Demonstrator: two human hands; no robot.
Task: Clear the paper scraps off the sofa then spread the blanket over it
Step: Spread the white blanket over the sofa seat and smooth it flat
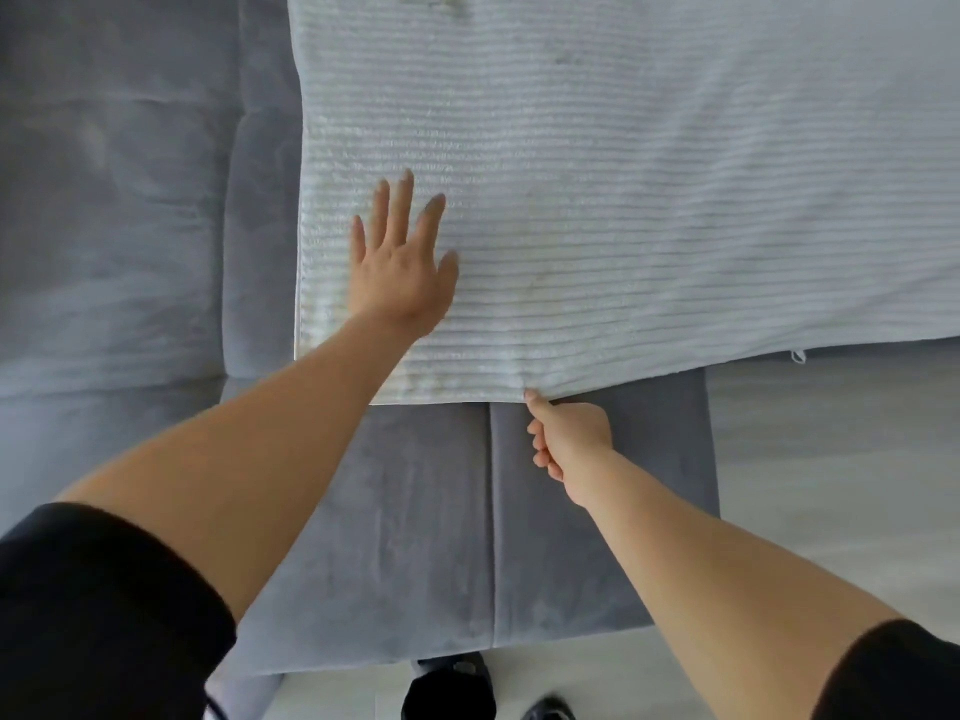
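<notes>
A white ribbed blanket (pixel 623 200) lies spread over the grey sofa (pixel 130 226), covering its middle and right part. My left hand (pixel 400 257) rests flat on the blanket near its left edge, fingers apart, holding nothing. My right hand (pixel 566 433) is closed at the blanket's near edge, thumb and fingers pinching the hem just above the sofa's front face. No paper scraps show anywhere on the sofa.
The sofa's front panel (pixel 415 537) drops toward me below the blanket's hem. Pale floor (pixel 831 459) lies to the right. My dark shoes (pixel 452 688) stand at the sofa's base. A small tag (pixel 798 356) hangs from the blanket's near edge at the right.
</notes>
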